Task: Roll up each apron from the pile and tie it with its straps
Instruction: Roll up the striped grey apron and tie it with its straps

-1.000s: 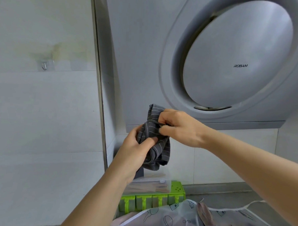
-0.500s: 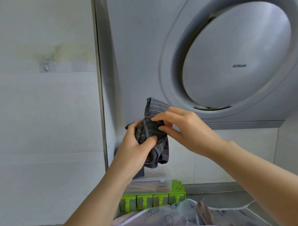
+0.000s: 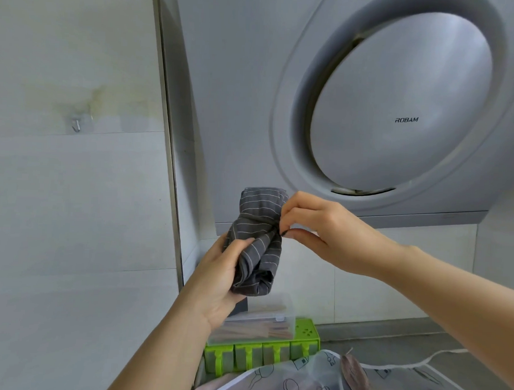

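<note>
A grey apron with thin white stripes [image 3: 258, 242] is rolled into an upright bundle, held up in front of the range hood. A dark strap cinches it round the middle. My left hand [image 3: 216, 284] grips the lower half of the roll from the left. My right hand [image 3: 316, 227] pinches the strap end at the roll's right side between thumb and fingers. At the bottom of the view lies the pile of aprons [image 3: 315, 380], a translucent printed one on top with a white strap trailing right.
A large grey range hood [image 3: 401, 106] fills the upper right. White tiled wall [image 3: 66, 216] with a small hook is at the left. Below the hands a clear box of chopsticks [image 3: 261, 327] sits on a green container [image 3: 305, 335]. Grey countertop [image 3: 390, 342] lies to the right.
My right hand has shifted from over the roll's front to its right side and now pinches the strap. The roll stands more upright, its top showing.
</note>
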